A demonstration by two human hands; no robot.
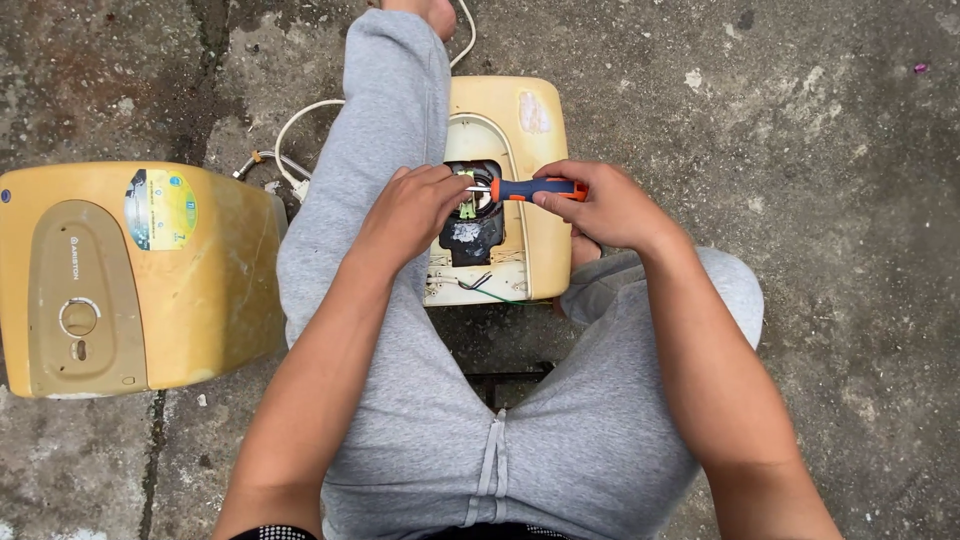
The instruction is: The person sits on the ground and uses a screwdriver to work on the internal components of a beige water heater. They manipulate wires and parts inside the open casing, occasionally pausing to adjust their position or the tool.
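My right hand (600, 205) grips a screwdriver (535, 188) with a dark blue and orange handle, held level with its metal tip pointing left. The tip reaches into the dark round opening (472, 215) of a yellowed water heater (525, 130) lying on the ground between my legs. My left hand (410, 212) rests at the left edge of that opening, fingertips pinched close to the screwdriver tip and a small green part inside. Loose wires hang from the heater's open lower edge.
A second yellow water heater (140, 275) with a tan front panel and dial lies at the left. A white cable (300, 125) loops on the cracked concrete behind it. My grey-trousered legs (380, 120) straddle the opened heater.
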